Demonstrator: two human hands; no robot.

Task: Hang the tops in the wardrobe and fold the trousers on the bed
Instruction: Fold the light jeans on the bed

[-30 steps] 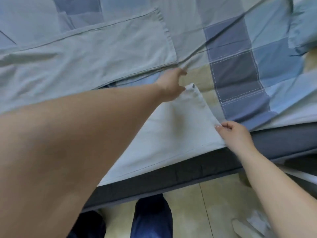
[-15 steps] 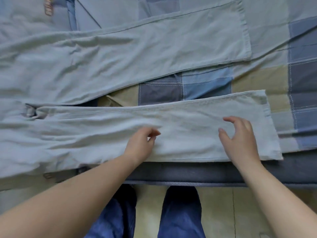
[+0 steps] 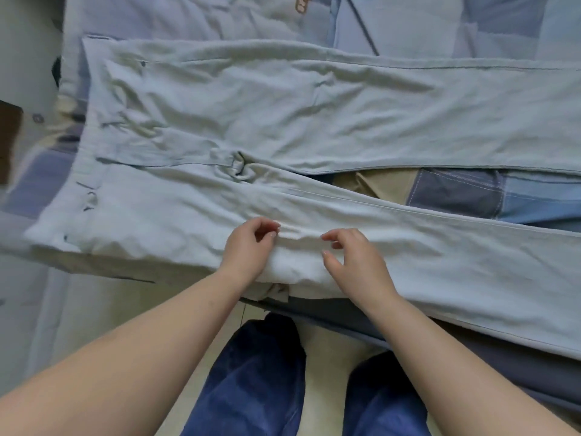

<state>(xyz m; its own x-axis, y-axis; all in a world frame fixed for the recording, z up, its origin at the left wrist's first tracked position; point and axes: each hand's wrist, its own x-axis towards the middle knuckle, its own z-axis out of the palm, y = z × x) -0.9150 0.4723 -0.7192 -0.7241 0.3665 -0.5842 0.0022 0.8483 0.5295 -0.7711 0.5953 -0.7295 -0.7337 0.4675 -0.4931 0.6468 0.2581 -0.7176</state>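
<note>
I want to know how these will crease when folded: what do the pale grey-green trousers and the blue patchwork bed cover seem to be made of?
The pale grey-green trousers look like a matte woven cotton or cotton blend: soft wrinkles, stitched flat seams, no sheen. The blue patchwork bed cover looks like woven cotton patches too, with pale topstitching along the joins. Exact fibres cannot be told.

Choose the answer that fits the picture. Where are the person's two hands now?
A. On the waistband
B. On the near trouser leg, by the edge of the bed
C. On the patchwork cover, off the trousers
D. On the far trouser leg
B: the left hand and the right hand sit close together on the near leg of the pale trousers, by the bed's edge.
</note>
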